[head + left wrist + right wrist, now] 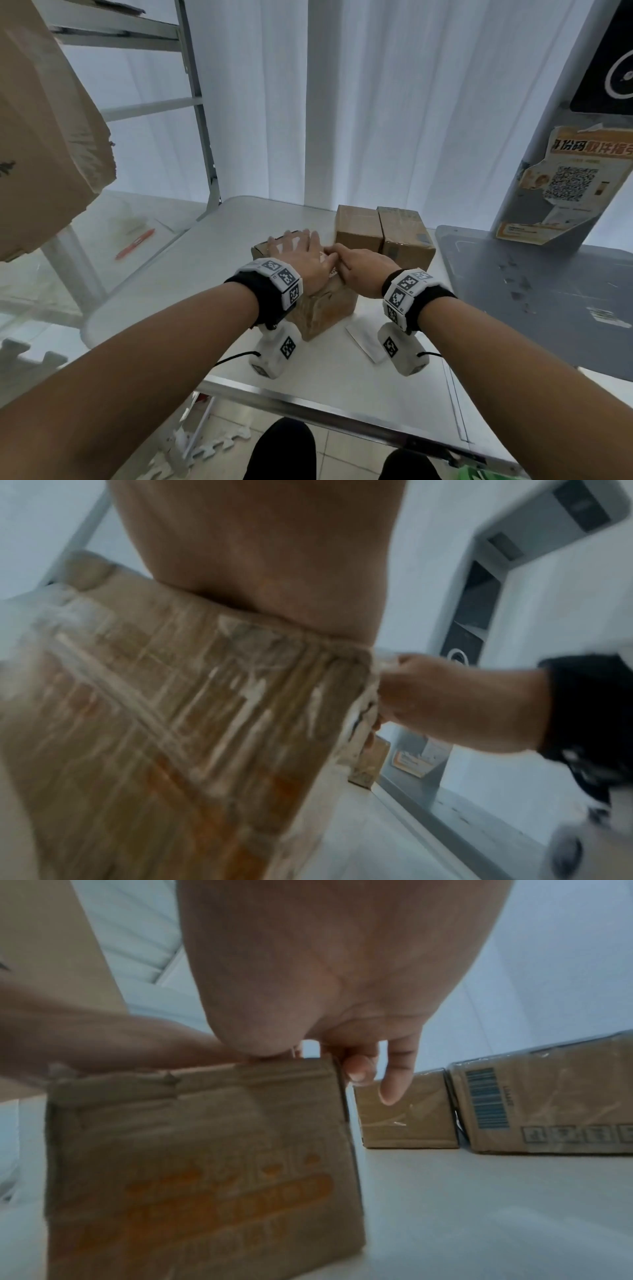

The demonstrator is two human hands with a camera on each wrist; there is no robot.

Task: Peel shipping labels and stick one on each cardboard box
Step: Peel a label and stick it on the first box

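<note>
Centrally, the box (325, 305) is standing on the tabletop (164, 274), with the left hand (301, 253) lying flat on its top, fingers (291, 238) straight and spread. The right hand (363, 270) is touching the top's right edge; whether its curled fingers (359, 1069) are pinching anything is unclear. Two more boxes (383, 233) are sitting side by side just behind, and a white sheet (364, 342) is lying to the right.
</note>
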